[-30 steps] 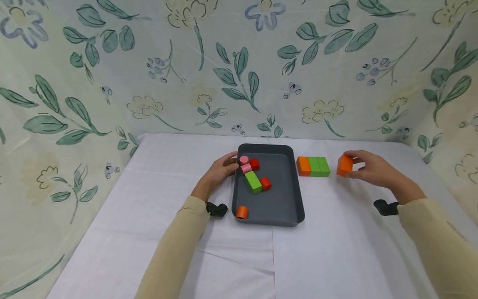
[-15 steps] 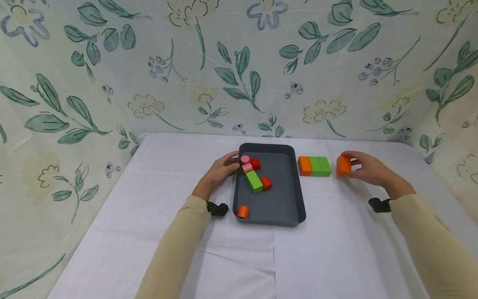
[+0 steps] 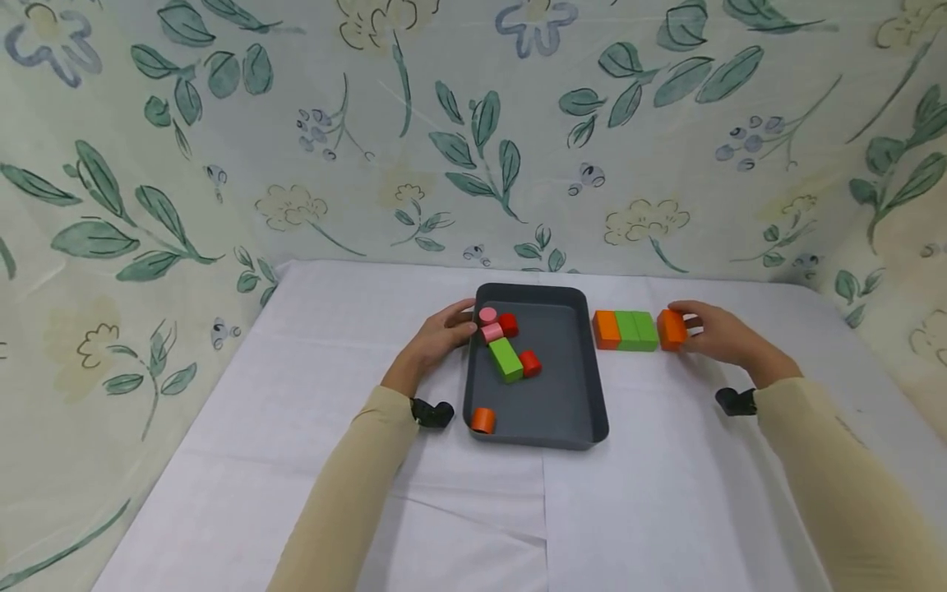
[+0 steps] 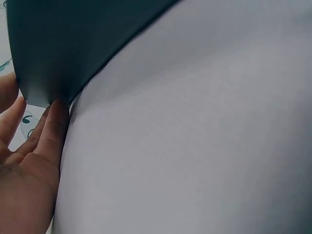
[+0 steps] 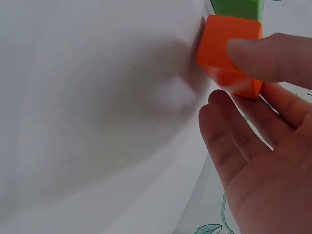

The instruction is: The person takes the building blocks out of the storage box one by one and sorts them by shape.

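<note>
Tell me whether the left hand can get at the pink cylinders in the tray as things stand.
Probably yes: the left hand rests at the tray's left rim, right beside the pink cylinders, with nothing between them but the low wall.

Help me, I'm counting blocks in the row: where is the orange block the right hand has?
In the head view, the orange block sits on the white table right of the tray, against the green blocks, held by the right hand.

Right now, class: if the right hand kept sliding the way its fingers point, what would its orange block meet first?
The right hand points left, so its orange block meets the green block in the row; they look nearly or already touching.
</note>
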Available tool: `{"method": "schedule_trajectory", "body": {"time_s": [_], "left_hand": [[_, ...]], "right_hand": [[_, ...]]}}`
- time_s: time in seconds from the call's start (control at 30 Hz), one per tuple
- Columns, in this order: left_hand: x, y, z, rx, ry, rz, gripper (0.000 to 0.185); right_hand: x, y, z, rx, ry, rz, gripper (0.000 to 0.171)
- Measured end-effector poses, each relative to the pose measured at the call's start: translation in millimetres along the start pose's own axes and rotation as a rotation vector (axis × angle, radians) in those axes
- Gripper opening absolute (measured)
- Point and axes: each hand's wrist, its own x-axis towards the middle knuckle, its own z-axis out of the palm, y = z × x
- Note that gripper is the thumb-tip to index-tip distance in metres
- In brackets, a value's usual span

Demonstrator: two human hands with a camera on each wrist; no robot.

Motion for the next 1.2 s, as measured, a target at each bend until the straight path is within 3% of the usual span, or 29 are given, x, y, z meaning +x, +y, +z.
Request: {"method": "schedule_trajectory", "body": {"time_s": [0.73, 1.2], "left_hand": [[0.9, 0.3, 0.6, 0.018, -0.014, 0.018, 0.054], [-0.4, -1.2, -0.6, 0.003, 0.004, 0.013, 0.055]], "right_hand": [[4.7, -1.9, 7.1, 0.013, -0.053, 0.022, 0.072], [2.9, -6.4, 5.5, 0.031, -0.059, -0.018, 0.073]]}}
